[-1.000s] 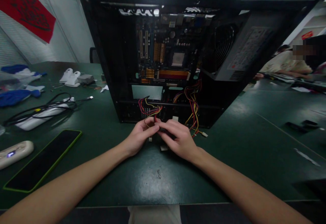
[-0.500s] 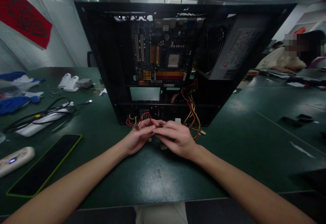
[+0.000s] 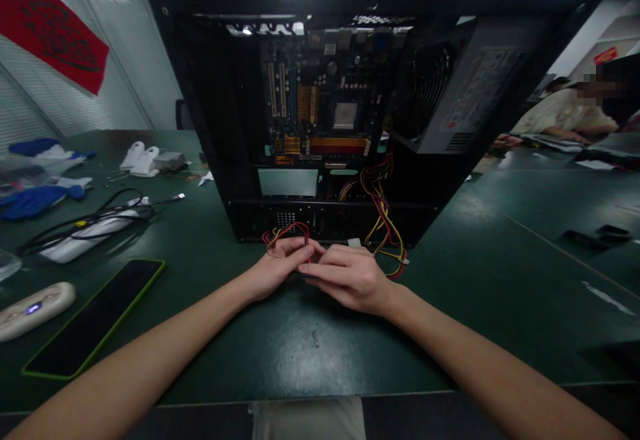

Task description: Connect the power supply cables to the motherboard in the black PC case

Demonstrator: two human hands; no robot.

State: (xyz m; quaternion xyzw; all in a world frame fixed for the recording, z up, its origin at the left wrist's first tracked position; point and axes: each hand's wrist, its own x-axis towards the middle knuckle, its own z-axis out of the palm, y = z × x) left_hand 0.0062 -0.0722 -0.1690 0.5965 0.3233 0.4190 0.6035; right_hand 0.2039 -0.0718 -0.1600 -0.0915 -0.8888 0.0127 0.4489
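A black computer case (image 3: pixel 330 208) stands with its open side facing me, showing a motherboard (image 3: pixel 324 70) and a grey power supply (image 3: pixel 475 97). In front of its lower edge my left hand (image 3: pixel 280 263) is closed on thin red and yellow wires (image 3: pixel 296 228). My right hand (image 3: pixel 350 277) meets it, fingers pinched together at the same spot; what lies between its fingertips is mostly hidden. Beside the right hand, a bundle of red, yellow and black power cables (image 3: pixel 385 223) hangs out of the case, and a white connector (image 3: pixel 355 243) shows behind the knuckles.
On the left lie a phone with a green edge (image 3: pixel 100 317), a cream oval device (image 3: pixel 37 310), a white power strip (image 3: pixel 95 233) with black cable, and blue gloves (image 3: pixel 37 200). Another person (image 3: pixel 565 110) sits at the far right.
My hands stay together at the wires, with the right fingertips shifted slightly lower. The red wires now loop over the left fingers. The whole view has moved a little.
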